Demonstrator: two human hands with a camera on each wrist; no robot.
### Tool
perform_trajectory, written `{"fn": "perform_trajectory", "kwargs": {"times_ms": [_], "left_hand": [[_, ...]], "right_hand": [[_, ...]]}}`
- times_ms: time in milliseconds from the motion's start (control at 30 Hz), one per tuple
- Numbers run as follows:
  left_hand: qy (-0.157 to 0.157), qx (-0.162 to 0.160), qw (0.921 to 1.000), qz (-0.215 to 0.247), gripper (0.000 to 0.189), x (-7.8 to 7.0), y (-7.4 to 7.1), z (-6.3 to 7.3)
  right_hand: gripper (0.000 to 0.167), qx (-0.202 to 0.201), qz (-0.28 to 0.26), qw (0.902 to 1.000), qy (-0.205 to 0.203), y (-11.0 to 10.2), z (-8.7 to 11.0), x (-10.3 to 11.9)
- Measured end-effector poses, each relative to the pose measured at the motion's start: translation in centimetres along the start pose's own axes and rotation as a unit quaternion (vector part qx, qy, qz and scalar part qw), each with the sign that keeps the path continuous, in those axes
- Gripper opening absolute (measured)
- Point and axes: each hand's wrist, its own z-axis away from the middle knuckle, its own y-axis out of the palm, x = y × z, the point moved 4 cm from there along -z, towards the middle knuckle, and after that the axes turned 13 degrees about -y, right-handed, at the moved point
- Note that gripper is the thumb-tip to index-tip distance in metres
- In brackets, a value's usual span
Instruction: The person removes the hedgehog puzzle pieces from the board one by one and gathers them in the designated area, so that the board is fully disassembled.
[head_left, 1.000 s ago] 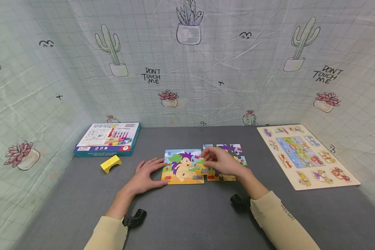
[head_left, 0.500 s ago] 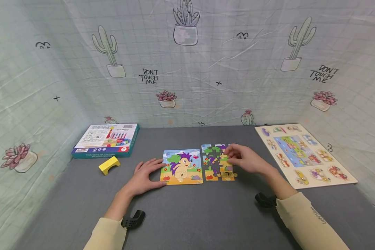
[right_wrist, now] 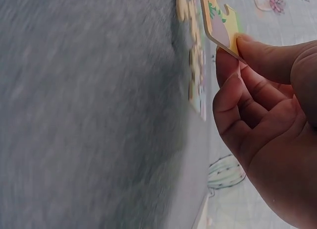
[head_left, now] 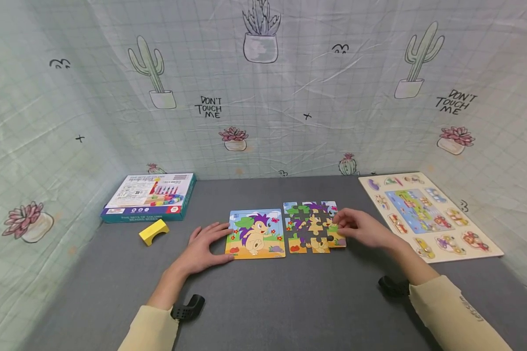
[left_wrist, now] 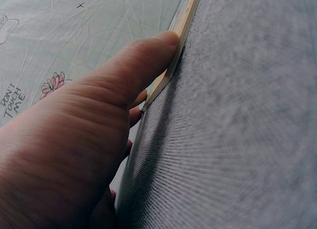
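In the head view a hedgehog picture board [head_left: 255, 235] lies flat on the grey table. My left hand [head_left: 203, 249] rests at its left edge with fingers spread, the thumb [left_wrist: 153, 48] touching the board's rim in the left wrist view. To the right of the board is a group of jigsaw pieces [head_left: 303, 225] showing the same hedgehog, with narrow gaps between some of them. My right hand [head_left: 363, 229] pinches a yellow and green corner jigsaw piece [right_wrist: 223, 26] between thumb and forefinger, raised above the group's lower right corner.
A wooden peg puzzle board [head_left: 426, 214] with vehicle shapes lies at the right. At the back left is a teal and white toy box [head_left: 149, 195], and in front of it a yellow arch block [head_left: 153, 231]. A cactus-print cloth [head_left: 263, 97] surrounds the table.
My right hand has carried the corner piece rightward, from over the picture board, across the jigsaw group, to its lower right corner. The left hand has stayed on the board's edge.
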Motion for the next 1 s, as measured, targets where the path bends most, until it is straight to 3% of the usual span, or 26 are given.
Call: {"fn": "perform_trajectory", "kwargs": {"times_ms": [433,1000], "left_hand": [[-0.001,0.003,1.0,-0.001,0.07,0.1,-0.1,-0.1],[0.001,0.0,1.0,-0.003,0.07,0.4,0.1,0.0]], "right_hand": [[0.016,0.004,0.013,0.9995,0.027,-0.2,1.4,-1.5],[0.023,0.007,0.099,0.995,0.013,0.3,1.7,-0.9]]}}
